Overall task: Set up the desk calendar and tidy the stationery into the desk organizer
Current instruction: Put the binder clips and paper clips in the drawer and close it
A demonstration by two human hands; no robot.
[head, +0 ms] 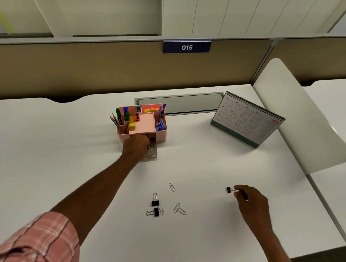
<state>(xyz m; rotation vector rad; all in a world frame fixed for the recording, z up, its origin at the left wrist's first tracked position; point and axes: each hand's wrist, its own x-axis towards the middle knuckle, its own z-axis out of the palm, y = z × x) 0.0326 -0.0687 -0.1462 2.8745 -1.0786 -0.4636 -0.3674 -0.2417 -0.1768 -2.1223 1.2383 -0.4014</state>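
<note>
A pink desk organizer (161, 133) stands mid-desk, holding pens, pencils, a yellow marker and an orange sharpener. Its clear front drawer (153, 152) is pulled out. My left hand (136, 146) hovers over that drawer, pinching a small black binder clip (151, 148). At the right front, my right hand (251, 202) pinches the wire handle of another black binder clip (228, 190) just above the desk. Two more binder clips (155, 202) (156, 212) and several silver paper clips (179, 209) lie loose near the front. The desk calendar (247, 119) stands upright at the right rear.
The white desk (66, 155) ends at a tan partition bearing a "015" sign (186, 47). A grey cable tray lid (187, 103) lies behind the organizer. A white divider panel (301, 117) bounds the desk's right side.
</note>
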